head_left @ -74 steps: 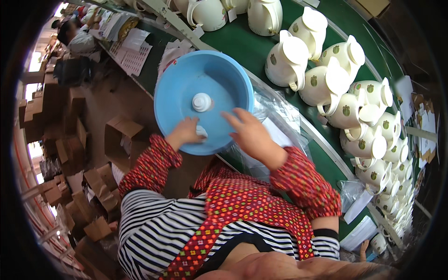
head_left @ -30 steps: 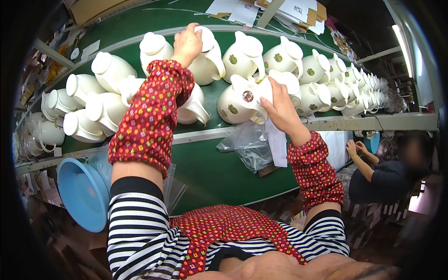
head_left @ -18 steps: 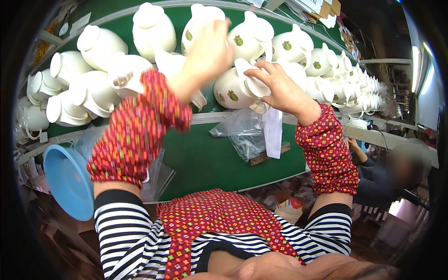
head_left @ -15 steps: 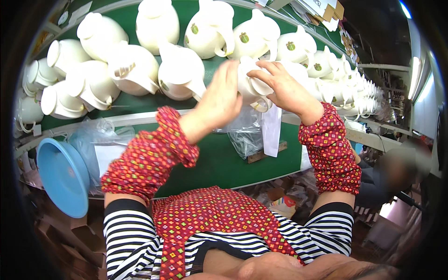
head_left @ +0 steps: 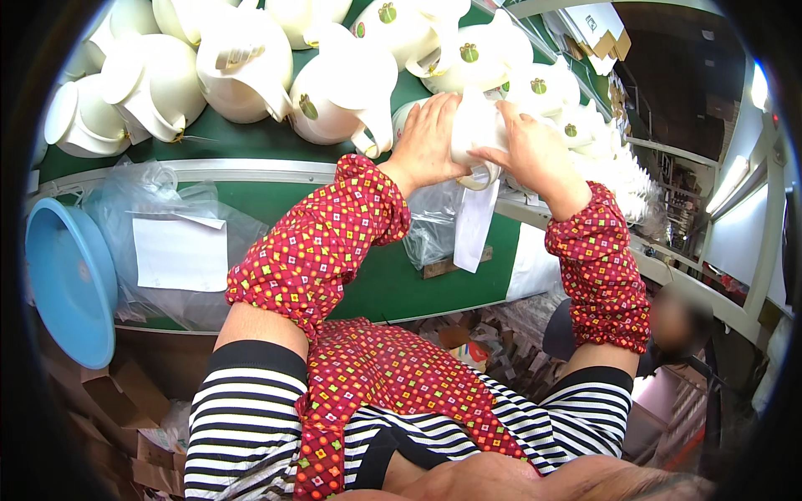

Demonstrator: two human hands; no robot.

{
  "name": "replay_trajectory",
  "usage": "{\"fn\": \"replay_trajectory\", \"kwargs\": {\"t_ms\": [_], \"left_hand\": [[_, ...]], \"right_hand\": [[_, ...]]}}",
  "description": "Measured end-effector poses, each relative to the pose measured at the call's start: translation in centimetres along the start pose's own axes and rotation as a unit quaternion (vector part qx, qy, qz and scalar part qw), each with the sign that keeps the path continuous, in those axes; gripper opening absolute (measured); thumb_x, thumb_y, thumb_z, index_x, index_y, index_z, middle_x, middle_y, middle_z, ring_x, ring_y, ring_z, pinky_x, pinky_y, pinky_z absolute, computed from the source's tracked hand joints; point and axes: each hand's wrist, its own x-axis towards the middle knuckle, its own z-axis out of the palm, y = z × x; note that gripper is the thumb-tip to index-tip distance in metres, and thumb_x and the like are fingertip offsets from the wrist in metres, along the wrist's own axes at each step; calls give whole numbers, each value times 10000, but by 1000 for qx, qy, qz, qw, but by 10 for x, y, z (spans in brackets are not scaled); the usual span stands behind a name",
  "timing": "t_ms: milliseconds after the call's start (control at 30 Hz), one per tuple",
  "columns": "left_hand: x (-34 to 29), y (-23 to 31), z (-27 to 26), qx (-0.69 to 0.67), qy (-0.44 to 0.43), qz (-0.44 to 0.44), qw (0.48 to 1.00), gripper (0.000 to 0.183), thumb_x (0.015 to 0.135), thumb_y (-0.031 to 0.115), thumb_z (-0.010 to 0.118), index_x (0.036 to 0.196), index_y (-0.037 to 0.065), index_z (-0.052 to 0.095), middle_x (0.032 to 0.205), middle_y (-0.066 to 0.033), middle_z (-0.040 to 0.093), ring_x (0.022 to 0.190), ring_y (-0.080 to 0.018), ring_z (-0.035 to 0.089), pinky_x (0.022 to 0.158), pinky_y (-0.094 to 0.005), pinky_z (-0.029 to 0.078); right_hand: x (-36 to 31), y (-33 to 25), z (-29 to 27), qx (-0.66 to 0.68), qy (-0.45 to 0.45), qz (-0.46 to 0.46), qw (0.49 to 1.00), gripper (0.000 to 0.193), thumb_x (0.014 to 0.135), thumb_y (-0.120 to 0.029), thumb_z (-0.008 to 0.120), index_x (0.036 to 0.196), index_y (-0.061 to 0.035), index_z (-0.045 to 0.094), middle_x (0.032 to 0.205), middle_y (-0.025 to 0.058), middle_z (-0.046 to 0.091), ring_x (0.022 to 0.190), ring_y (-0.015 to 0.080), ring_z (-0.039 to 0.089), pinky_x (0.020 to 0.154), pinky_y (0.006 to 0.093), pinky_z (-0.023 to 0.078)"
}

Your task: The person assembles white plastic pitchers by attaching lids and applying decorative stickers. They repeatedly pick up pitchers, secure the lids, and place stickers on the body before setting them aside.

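In front of me a glossy cream-white pitcher (head_left: 478,125) stands among others like it, its handle turned toward me. My left hand (head_left: 428,144) is pressed along its left side, fingers pointing away. On the right side, my right hand (head_left: 535,150) curls round it, with the thumb reaching over the near surface. Both hands hide much of the pitcher's body. Just left of my left hand sits another pitcher (head_left: 338,92) with a green decal.
Rows of pitchers (head_left: 154,88) cover the green table behind a pale rail (head_left: 242,174). Nearer lie clear plastic bags (head_left: 430,225), white paper (head_left: 180,255) and a paper strip (head_left: 474,230). A blue basin (head_left: 71,284) stands left. A person (head_left: 681,321) is at the right; cardboard boxes (head_left: 125,388) lie below.
Both hands have come down from above the pitcher onto its two sides. The view has shifted, so the basin and near table edge appear further left and higher.
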Motion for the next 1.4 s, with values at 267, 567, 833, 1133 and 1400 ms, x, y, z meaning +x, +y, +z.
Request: {"fn": "replay_trajectory", "kwargs": {"t_ms": [267, 567, 833, 1133, 1400], "left_hand": [[-3, -2, 2, -5, 5, 3, 1000, 1155, 583, 315, 937, 1513, -14, 336, 1515, -247, 431, 1449, -422, 394, 1216, -517, 303], [-2, -4, 4, -21, -7, -11, 1000, 1127, 618, 331, 922, 1525, 25, 326, 1549, -209, 397, 1499, -386, 339, 1209, -602, 282], [-1, -4, 2, -16, -14, -11, 1000, 1154, 607, 323, 936, 1526, 2, 316, 1540, -224, 402, 1478, -401, 358, 1217, -549, 281], [-2, -8, 6, -15, -2, -5, 1000, 1130, 616, 337, 928, 1513, -9, 333, 1536, -227, 407, 1485, -401, 352, 1215, -543, 279], [-2, -4, 10, -40, -5, -7, 999, 1112, 627, 349, 924, 1512, 10, 343, 1533, -222, 419, 1491, -394, 360, 1196, -595, 295]], "right_hand": [[-5, 13, -1, -61, 180, -271, 944, 890, 883, -560, 758, 1452, 68, 488, 1021, 295, 715, 887, 429, 735, 771, 489, 594], [-8, 11, -1, -38, 84, -167, 982, 778, 860, -329, 831, 1493, -43, 479, 1183, 277, 678, 1016, 412, 709, 859, 473, 586], [-7, 26, 10, 18, 115, -209, 971, 794, 847, -316, 839, 1490, -26, 476, 1274, 284, 620, 1092, 436, 677, 938, 485, 565], [1, 15, 24, 29, 80, -114, 990, 765, 846, -421, 812, 1479, -107, 518, 1374, 258, 548, 1114, 415, 661, 939, 462, 562], [4, 17, 70, 74, 206, -102, 970, 645, 885, -362, 784, 1380, -35, 531, 1276, 232, 561, 1034, 454, 678, 858, 521, 591]]}}
